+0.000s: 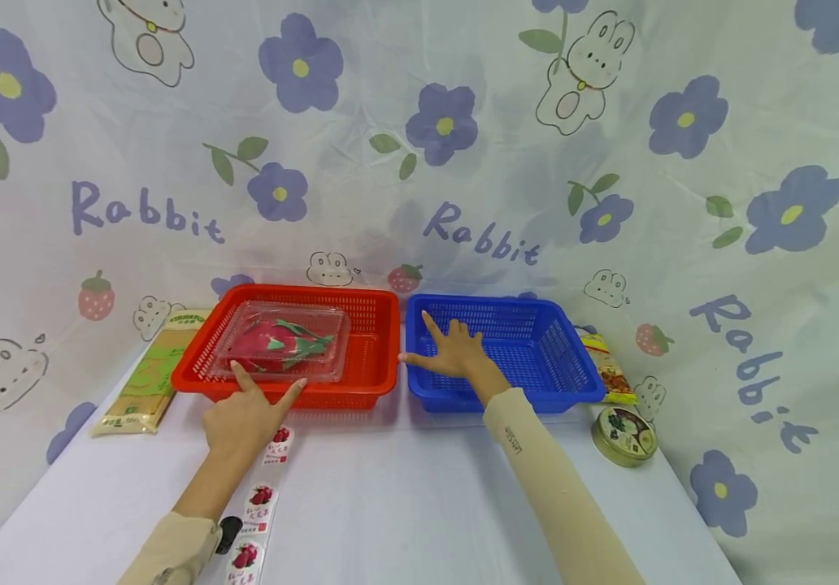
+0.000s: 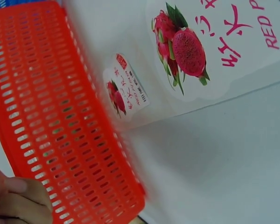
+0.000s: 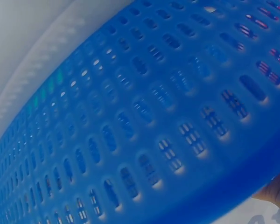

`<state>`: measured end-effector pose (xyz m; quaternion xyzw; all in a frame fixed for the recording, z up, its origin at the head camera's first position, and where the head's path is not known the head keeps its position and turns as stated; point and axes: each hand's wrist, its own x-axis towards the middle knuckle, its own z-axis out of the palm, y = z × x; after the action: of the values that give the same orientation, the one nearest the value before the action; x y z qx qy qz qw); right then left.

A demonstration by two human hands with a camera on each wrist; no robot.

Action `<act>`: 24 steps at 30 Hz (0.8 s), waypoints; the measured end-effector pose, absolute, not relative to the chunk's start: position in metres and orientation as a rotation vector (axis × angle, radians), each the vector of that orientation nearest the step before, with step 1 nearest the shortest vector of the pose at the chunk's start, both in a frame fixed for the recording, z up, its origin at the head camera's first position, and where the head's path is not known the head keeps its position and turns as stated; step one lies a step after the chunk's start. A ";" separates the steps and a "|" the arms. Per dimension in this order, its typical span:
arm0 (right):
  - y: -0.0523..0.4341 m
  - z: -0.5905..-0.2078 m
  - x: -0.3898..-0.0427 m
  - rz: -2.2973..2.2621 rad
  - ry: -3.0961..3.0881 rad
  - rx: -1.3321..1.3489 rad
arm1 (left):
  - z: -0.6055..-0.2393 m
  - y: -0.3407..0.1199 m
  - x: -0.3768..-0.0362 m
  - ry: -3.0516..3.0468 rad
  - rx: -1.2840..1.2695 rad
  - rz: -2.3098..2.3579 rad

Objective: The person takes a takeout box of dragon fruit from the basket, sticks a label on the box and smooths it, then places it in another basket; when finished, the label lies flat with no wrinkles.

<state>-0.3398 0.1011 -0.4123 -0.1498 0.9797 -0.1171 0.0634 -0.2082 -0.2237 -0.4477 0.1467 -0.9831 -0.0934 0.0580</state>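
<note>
My left hand (image 1: 244, 414) is at the front rim of the red basket (image 1: 364, 398), its index finger and thumb spread apart. In the left wrist view, several fingers (image 2: 23, 200) show beside the red mesh wall. Inside that basket lies a clear plastic box (image 1: 342, 345) with a dragon fruit (image 1: 266, 341) in it. Over the left part of the blue basket (image 1: 515, 405) is my right hand (image 1: 456, 353), its thumb and index finger stretched out toward the left and nothing held. The blue mesh wall fills most of the right wrist view.
A strip of dragon fruit stickers (image 1: 260, 496) runs along the white table (image 1: 390, 512) by my left forearm. Left of the red basket lies a flat noodle pack (image 1: 145, 378). A yellow snack bag (image 1: 606, 366) and a round tin (image 1: 626, 437) are right of the blue basket.
</note>
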 end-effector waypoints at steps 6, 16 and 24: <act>0.092 -0.409 -0.340 -0.343 2.972 -0.472 | -0.450 -0.223 -0.206 -2.973 0.462 -0.321; 0.076 -0.405 -0.341 -0.300 2.983 -0.528 | -0.455 -0.221 -0.205 -2.946 0.486 -0.355; 0.063 -0.404 -0.340 -0.262 2.988 -0.571 | -0.456 -0.220 -0.205 -2.950 0.486 -0.379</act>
<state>-0.3397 0.0628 -0.4039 -0.1870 0.9776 -0.0858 0.0441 -0.2053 -0.2198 -0.4558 0.1609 -0.9769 -0.1255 0.0640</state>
